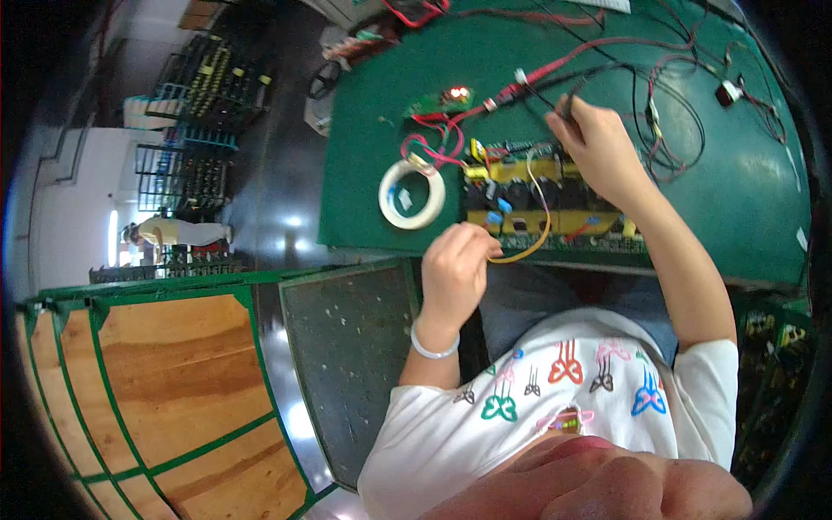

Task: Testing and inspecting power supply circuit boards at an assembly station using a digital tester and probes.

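A circuit board point(555, 192) with yellow and black parts lies along the near edge of the green table. At its lower left corner my left hand point(457, 264) is closed, its fingertips pinching one end of a thin yellow wire point(547, 227). The wire curves up over the board to its far side. My right hand point(604, 149) is above the board's far right part, fingers closed around a black cable point(539, 95). Exactly what part of the cable sits between the fingers is hard to make out. My right wrist covers some of the board.
Left of the board lies a cream tape roll point(383, 198). Behind it, a small green board with a lit red display point(457, 93) joins pink wires point(442, 147). Red and black cables point(598, 43) spread over the table point(364, 130). Wooden-panelled green racks point(186, 347) stand at lower left; a person point(178, 234) is far off.
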{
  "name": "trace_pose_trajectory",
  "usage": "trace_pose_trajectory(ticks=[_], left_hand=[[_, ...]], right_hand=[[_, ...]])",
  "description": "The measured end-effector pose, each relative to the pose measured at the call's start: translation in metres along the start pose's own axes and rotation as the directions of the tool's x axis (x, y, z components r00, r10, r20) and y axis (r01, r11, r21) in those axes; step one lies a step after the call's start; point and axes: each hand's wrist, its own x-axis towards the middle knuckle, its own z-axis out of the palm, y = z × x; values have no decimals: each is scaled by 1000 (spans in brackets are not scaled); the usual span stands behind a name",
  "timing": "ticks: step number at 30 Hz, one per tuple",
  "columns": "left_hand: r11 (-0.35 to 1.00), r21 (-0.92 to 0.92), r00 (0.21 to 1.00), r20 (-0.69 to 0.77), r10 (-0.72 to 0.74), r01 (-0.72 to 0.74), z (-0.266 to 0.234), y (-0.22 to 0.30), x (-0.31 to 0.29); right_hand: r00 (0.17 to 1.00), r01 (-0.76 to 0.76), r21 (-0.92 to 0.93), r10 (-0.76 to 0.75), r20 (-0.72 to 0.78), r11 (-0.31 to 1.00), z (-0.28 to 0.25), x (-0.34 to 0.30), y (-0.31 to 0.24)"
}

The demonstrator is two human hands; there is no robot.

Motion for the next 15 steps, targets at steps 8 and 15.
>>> trace_pose_trajectory(ticks=[8,15], left_hand=[[1000,7,1000,-8,17,-17,3,2,-7],[1000,15,1000,-16,25,-25,1,1,-1]], right_hand=[[997,-72,85,71,9,994,-1,-9,-5],[996,-89,84,89,6,992,-1,-6,-8]])
